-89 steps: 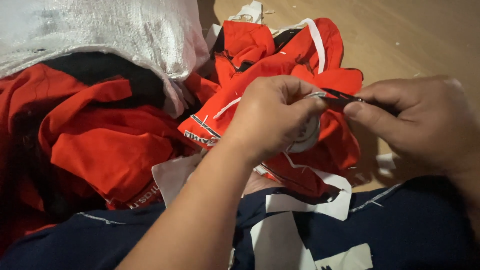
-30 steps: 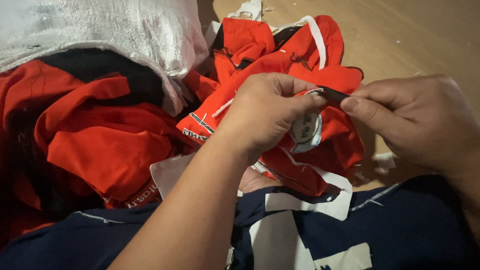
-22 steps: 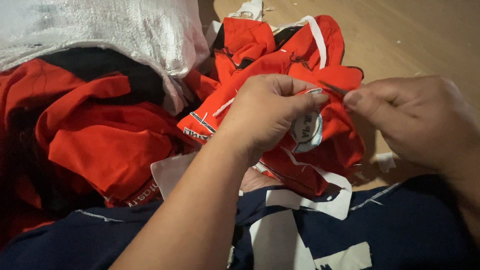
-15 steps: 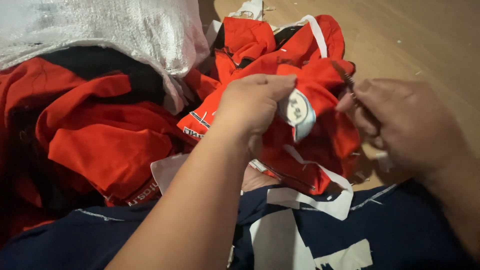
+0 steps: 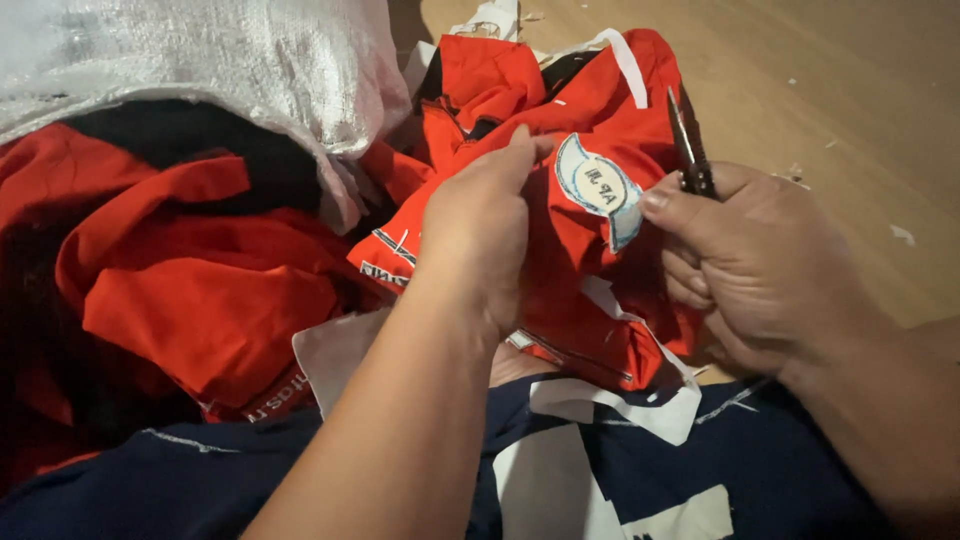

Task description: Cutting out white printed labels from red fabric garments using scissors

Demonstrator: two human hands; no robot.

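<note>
Left hand [image 5: 480,235] grips red garment [image 5: 560,250] over lap, white label [image 5: 598,190] facing up. Right hand [image 5: 760,265] pinches thread snips [image 5: 688,145] (blades upward). Best keep fabric taut, tips clear of cloth.

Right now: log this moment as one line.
left hand: gripping red garment | right hand: holding small snips, blades up | white badge facing up

The garment [image 5: 590,260] is bright red with white strips and black panels, and its oval patch [image 5: 598,188] is white with a pale blue border. The snips [image 5: 688,145] are dark metal. The sack [image 5: 190,55] is woven white, the floor [image 5: 840,90] light brown wood, the lap cloth [image 5: 700,470] navy with white shapes.
</note>
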